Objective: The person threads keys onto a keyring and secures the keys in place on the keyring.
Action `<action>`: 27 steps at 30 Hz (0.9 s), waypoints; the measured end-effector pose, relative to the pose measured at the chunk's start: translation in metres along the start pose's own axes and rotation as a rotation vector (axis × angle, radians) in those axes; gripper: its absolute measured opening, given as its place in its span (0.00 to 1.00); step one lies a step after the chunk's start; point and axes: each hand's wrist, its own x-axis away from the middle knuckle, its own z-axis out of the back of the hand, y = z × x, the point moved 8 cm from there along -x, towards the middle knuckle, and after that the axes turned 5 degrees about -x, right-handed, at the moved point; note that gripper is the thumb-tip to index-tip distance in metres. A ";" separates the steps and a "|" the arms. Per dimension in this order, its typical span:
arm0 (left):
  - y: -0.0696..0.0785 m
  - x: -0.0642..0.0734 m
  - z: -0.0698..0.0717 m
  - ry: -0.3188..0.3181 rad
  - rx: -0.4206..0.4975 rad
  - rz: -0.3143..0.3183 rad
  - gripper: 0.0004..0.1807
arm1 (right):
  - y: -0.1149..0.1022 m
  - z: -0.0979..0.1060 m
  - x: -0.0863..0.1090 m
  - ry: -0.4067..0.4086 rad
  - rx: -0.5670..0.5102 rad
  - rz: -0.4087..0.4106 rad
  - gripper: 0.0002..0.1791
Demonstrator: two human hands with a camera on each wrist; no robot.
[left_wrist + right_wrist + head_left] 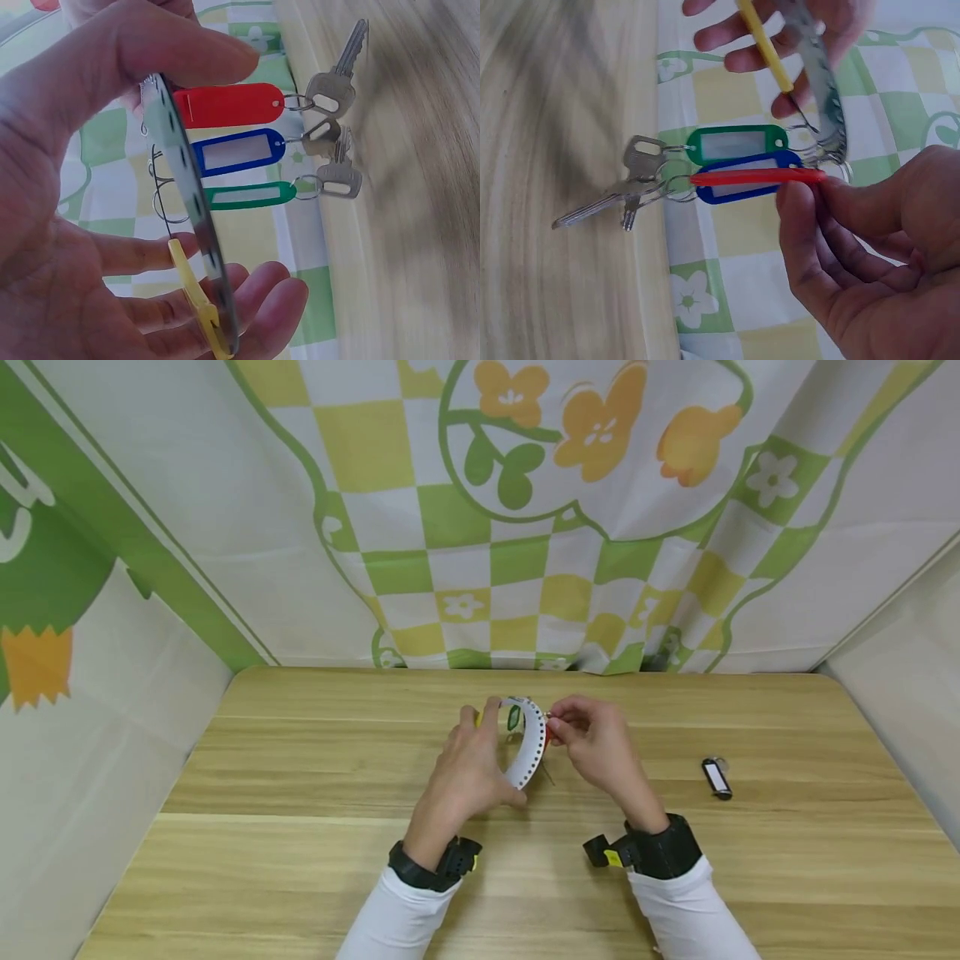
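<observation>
My left hand point(467, 768) grips a curved white strip point(534, 743) with a row of small holes along its edge, thumb at one end and fingers toward the other. A yellow-handled tool point(193, 292) with a thin metal shaft lies against the fingers of that hand. With thumb and fingertips, my right hand point(600, 750) pinches a red key tag point(757, 176) at its end beside the strip. A blue key tag point(236, 152) and a green key tag point(251, 195) hang next to it by wire rings. Metal keys point(331, 91) dangle from the tags.
A black key tag point(717, 778) with a white label and a ring lies on the wooden table point(300, 860), right of my right hand. Behind the table's back edge hangs a green and yellow checked curtain point(525, 560).
</observation>
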 end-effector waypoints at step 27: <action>0.000 0.000 0.000 -0.007 0.021 -0.007 0.71 | -0.012 0.007 0.004 0.144 0.130 0.171 0.01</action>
